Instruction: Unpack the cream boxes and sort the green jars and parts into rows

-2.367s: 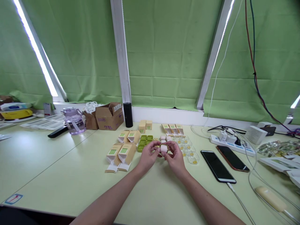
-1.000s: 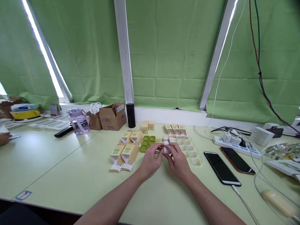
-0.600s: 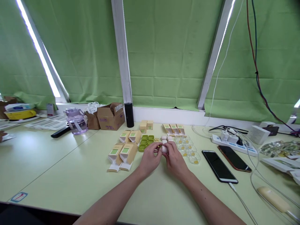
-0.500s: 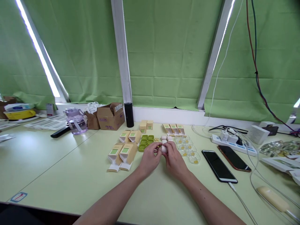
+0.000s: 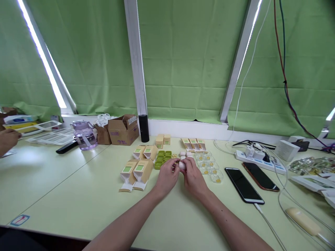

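Note:
Between my fingertips is a small pale pinkish-white rounded piece [image 5: 182, 165]; its kind is not clear. My left hand [image 5: 167, 177] is closed, thumb and fingers pinching at the piece's left side. My right hand [image 5: 194, 176] grips it from the right, partly covering it. Just beyond my hands stand more such pale pieces [image 5: 188, 154]. Small green square containers [image 5: 159, 164] sit left of them, with tiny yellowish bits [image 5: 174, 156] alongside. Clear plastic cups [image 5: 216, 178] with yellow spots inside lie to the right of my right hand.
Small open cartons [image 5: 142, 169] stand left, others [image 5: 193, 143] behind. Two phones [image 5: 244, 184] and a power strip [image 5: 258, 161] with cables lie right. Farther left are a cardboard box [image 5: 124, 130], a black cylinder [image 5: 143, 128], a purple jug [image 5: 84, 136] and another person's hand [image 5: 9, 141].
Another person's hand has come in at the left edge, by a lifted white frame-like sheet. The pale piece in my fingers looks slightly turned; my hands have hardly moved.

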Demonstrator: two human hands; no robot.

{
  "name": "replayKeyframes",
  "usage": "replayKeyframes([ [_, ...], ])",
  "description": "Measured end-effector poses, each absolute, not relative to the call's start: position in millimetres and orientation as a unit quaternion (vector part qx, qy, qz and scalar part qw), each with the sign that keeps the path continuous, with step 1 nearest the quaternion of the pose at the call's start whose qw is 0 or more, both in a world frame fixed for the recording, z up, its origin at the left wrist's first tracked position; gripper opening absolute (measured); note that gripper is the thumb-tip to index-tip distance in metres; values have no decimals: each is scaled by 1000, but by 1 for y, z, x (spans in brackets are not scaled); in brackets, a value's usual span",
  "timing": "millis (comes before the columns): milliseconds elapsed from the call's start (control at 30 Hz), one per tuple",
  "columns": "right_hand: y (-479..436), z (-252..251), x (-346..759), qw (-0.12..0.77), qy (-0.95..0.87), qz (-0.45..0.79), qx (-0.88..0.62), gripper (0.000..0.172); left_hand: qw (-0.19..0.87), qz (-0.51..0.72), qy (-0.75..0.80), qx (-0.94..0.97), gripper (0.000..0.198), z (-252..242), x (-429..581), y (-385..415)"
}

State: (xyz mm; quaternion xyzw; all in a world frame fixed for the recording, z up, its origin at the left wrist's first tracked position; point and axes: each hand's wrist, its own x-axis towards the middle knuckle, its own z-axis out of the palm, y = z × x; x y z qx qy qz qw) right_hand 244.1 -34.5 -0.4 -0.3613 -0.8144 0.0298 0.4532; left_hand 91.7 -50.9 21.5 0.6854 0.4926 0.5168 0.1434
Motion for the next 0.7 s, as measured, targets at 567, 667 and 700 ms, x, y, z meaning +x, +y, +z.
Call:
replayKeyframes([
  [567,-35,-1,246,501,-783,107,-353,27,143,528,463,698,25,22,85,-52],
  [667,-33,-1,250,515,-773,141,-343,26,178,518,429,718,29,23,79,-52],
  [700,-33,-1,251,522,-768,151,-338,27,200,515,419,720,32,23,78,-52],
])
